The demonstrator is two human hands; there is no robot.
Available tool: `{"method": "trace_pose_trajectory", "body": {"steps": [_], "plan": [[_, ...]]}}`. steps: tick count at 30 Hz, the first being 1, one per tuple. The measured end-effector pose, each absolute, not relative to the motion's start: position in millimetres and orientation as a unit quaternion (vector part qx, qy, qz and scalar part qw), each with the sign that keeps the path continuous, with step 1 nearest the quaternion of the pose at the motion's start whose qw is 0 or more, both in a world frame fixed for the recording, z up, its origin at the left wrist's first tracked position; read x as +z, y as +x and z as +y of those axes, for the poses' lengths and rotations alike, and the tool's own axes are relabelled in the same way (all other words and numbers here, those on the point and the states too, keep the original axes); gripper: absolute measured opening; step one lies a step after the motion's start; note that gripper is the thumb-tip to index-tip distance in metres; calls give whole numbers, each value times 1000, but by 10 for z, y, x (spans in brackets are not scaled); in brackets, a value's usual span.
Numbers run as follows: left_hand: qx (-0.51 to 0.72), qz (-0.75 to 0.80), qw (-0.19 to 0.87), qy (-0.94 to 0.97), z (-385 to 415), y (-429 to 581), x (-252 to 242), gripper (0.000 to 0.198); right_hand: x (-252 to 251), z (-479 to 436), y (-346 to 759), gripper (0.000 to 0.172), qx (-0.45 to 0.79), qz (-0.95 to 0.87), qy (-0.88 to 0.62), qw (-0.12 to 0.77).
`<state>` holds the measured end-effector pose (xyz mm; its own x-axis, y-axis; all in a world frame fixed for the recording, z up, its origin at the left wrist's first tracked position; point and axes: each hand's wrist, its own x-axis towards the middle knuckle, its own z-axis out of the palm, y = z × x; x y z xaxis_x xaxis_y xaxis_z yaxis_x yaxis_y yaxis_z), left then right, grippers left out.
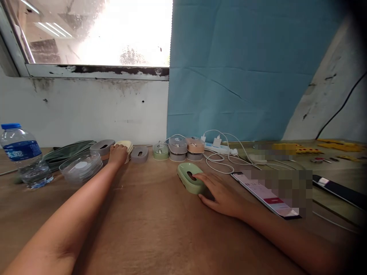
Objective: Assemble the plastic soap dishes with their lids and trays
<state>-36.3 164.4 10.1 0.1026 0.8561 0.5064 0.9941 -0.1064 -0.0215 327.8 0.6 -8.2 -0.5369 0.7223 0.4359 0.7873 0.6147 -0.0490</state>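
Note:
My right hand [219, 193] is at the right end of a glossy green oval plastic lid [190, 183] with a slot in its top. Its fingers lie over the edge near the slot and its thumb is against the near side. My left hand [118, 154] reaches far forward, fingers curled down over a cream plastic lid [128, 146], which it partly hides. Just right of that hand lies a mauve-grey slotted lid [139, 154]. On its left stand stacked grey and brown lids [101, 146].
Clear plastic containers [82, 168], a water bottle [24, 156] and a dark green pouch [69, 151] stand at left. Covered oval boxes [177, 147] line the wall. A power strip [219, 148] with white cables, a phone [266, 194] and yellow pieces [309, 149] lie at right.

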Motion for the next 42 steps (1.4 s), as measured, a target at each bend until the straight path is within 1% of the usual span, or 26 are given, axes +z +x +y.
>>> {"method": "trace_pose_trajectory", "body": {"steps": [2, 4, 6, 8, 9, 11, 13, 15, 17, 20, 24, 26, 29, 30, 31, 33, 35, 36, 39, 42], "plan": [[-207, -657, 185, -701, 1594, -303, 175, 29, -96, 4, 3281, 52, -83, -872, -421, 237], [-256, -675, 173, -670, 1458, -220, 261, 34, -92, 0, 3289, 55, -100, -867, -412, 262], [-349, -667, 115, -648, 1213, -128, 333, 36, -75, -4, 3302, 57, -125, -860, -403, 288], [-439, -599, 23, -670, 884, -52, 370, 37, -41, -8, 3310, 57, -149, -854, -392, 307], [-453, -552, -8, -700, 709, -29, 372, 36, -14, -10, 3309, 56, -161, -852, -385, 315], [-413, -480, -62, -772, 392, -22, 345, 31, 64, -18, 3287, 55, -182, -851, -371, 324], [-333, -424, -118, -834, 175, -68, 289, 27, 167, -35, 3233, 53, -195, -854, -361, 320], [-256, -387, -171, -869, 79, -141, 220, 24, 268, -58, 3146, 47, -188, -866, -360, 291], [-204, -363, -204, -886, 71, -203, 145, 22, 322, -73, 3045, 41, -162, -881, -376, 237], [-189, -336, -215, -897, 94, -216, 35, 20, 256, -43, 2923, 40, -124, -878, -431, 166], [-210, -348, -203, -891, 35, -92, -73, 22, -12, 69, 2881, 52, -96, -826, -537, 144], [-211, -391, -185, -876, -6, -13, -104, 35, -123, 115, 2892, 56, -66, -797, -584, 136], [-218, -466, -183, -838, -22, 61, -131, 68, -197, 156, 2923, 55, -35, -777, -615, 131], [-224, -480, -195, -825, -15, 70, -136, 73, -200, 167, 2938, 53, -31, -775, -617, 134], [-232, -488, -209, -815, -4, 73, -140, 74, -197, 179, 2955, 52, -26, -775, -616, 138], [-250, -490, -234, -801, 18, 68, -151, 67, -174, 203, 2995, 51, -12, -784, -599, 162], [-267, -485, -255, -793, 29, 70, -167, 64, -135, 215, 3027, 49, 5, -808, -549, 212], [-273, -481, -263, -790, 28, 77, -178, 67, -113, 211, 3032, 47, 16, -821, -517, 242], [-277, -476, -292, -782, 3, 123, -219, 87, -59, 155, 2992, 41, 67, -850, -417, 316], [-274, -479, -310, -774, -19, 146, -250, 108, -60, 71, 2894, 40, 135, -867, -343, 335]]}}
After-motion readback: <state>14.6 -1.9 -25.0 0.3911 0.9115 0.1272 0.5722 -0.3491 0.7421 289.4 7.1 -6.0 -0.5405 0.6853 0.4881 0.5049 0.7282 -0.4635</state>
